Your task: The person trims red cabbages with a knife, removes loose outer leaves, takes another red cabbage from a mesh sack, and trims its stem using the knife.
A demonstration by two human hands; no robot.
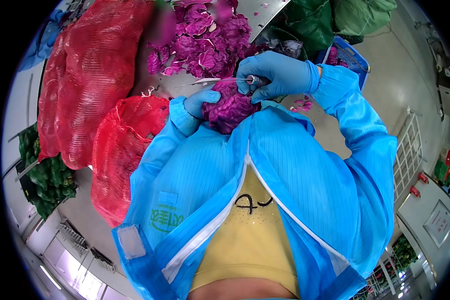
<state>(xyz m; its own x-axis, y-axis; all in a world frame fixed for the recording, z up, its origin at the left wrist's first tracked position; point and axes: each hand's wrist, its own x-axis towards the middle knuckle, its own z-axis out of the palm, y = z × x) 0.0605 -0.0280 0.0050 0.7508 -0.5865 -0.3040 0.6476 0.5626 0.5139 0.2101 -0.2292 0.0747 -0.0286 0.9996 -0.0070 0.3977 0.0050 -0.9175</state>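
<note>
Cabbage (228,114) is deep purple, kinda crinkly, held up by the table's (177,86) near edge. Left hand's (201,102) fingers are wrapped on its side; right hand's (280,75) are gripping a knife (255,80).

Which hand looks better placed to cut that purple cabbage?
Probably the right hand: it grips the knife, whose blade points across the cabbage's far side. The left hand holds the cabbage instead.
</note>
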